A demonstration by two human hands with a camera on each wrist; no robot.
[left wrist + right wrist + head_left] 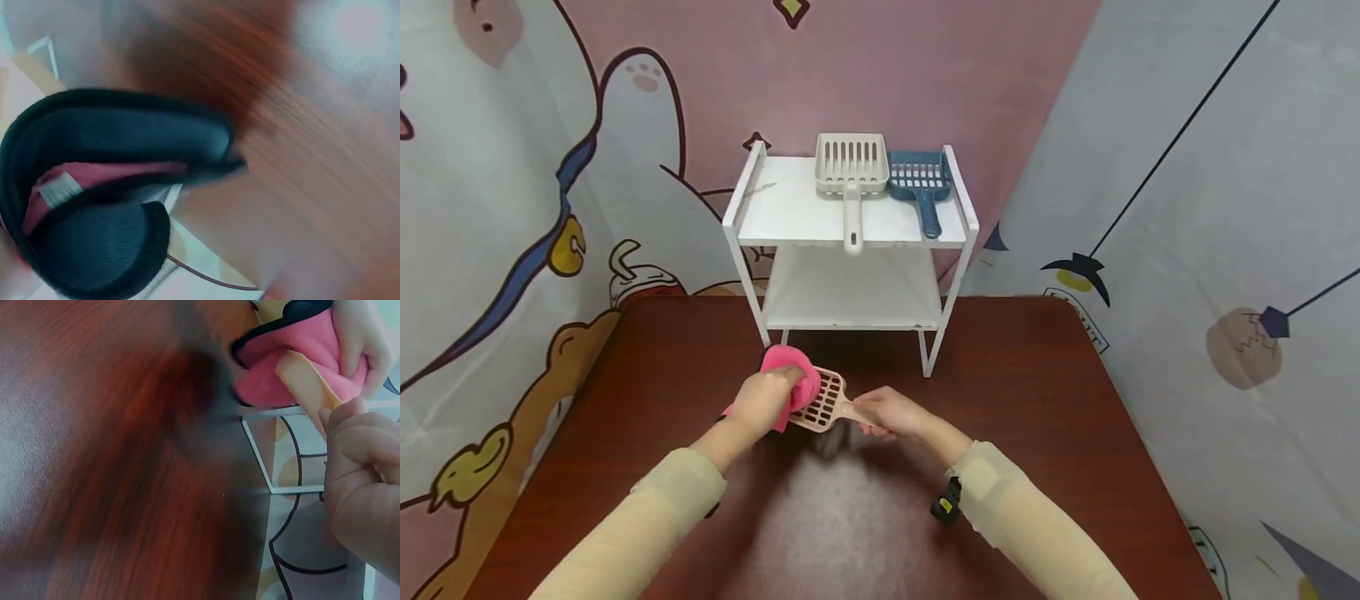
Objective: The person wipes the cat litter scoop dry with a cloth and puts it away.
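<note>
My left hand (762, 404) grips a pink cloth (788, 358) with dark edging, folded over the far left end of a beige litter scoop (852, 411). In the left wrist view the cloth's dark underside (94, 250) curls round, with a small white label (60, 190) inside. My right hand (895, 412) pinches the scoop by its handle, holding it over the table with its slotted head towards the left hand. The right wrist view shows the scoop (306, 381) nearly edge-on against the pink cloth, and most of its slots are hidden there.
Behind the hands a white two-tier rack (850, 287) stands at the back of the dark wood table (1030, 375). On its top tier lie an off-white litter scoop (852, 212) and a blue litter scoop (928, 215). A printed cartoon curtain (962, 67) hangs behind.
</note>
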